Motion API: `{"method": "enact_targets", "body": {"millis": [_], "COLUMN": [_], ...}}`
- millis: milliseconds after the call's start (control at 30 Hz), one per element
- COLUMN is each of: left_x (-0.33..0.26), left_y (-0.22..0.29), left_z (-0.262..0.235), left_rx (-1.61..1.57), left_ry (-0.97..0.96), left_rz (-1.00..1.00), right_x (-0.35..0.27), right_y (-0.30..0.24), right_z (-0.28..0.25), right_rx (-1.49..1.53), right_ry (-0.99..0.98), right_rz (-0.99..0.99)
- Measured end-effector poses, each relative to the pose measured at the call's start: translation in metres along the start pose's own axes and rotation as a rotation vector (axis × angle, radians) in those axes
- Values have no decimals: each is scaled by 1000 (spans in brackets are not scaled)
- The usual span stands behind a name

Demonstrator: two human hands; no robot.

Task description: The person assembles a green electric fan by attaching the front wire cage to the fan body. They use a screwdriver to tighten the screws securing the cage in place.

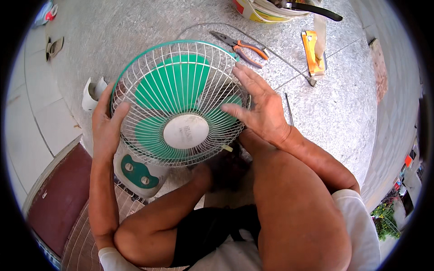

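While both hands rest on it, a small electric fan with a white wire guard, teal rim and green plastic blades (pixel 178 101) lies tilted on the speckled grey stone floor (pixel 334 113), just in front of the person's bent knees. Its round white hub cap (pixel 186 131) faces up toward the camera. Its white base with a green control panel and two grey knobs (pixel 135 171) points toward the lower left, next to the left forearm.

Left hand (pixel 106 124): fingers open and curved, pressed against the left edge of the wire guard, thumb lying on the wires. Right hand (pixel 260 106): fingers spread and flat, palm down on the right edge of the guard, thumb reaching inward over the wires. Neither hand is closed around anything.

Beyond the fan, apart from it: orange-handled pliers (pixel 242 47) on the floor, a long thin metal rod (pixel 271 52) running diagonally past them, and an orange and white flat tool (pixel 313 56) to the right. A white and yellow plastic bucket (pixel 260 11) sits at the top edge. A white curved plastic part (pixel 92 92) lies just left of the fan. A second wire guard (pixel 90 226) lies under the left arm, beside a dark red mat (pixel 61 198).
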State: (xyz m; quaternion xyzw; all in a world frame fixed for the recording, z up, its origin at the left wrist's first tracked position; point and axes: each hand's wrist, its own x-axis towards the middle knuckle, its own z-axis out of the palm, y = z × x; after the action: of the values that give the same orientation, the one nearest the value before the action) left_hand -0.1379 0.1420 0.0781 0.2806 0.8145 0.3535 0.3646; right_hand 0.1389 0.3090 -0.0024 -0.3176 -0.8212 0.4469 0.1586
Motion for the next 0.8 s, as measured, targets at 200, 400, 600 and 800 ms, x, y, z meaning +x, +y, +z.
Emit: {"method": "enact_targets", "body": {"millis": [200, 400, 600, 800], "left_x": [4, 3, 1, 2], "left_y": [-6, -6, -10, -10], "left_z": [-5, -1, 0, 0], "left_rx": [51, 92, 34, 74], "left_ry": [-16, 59, 44, 29], "left_rz": [-14, 25, 8, 46], "right_x": [0, 2, 0, -6], "right_y": [-7, -8, -6, 11], "right_z": [-3, 3, 2, 1], "right_rx": [-67, -114, -82, 277], "right_ry": [-37, 23, 27, 92], "right_rz": [-40, -47, -14, 482]}}
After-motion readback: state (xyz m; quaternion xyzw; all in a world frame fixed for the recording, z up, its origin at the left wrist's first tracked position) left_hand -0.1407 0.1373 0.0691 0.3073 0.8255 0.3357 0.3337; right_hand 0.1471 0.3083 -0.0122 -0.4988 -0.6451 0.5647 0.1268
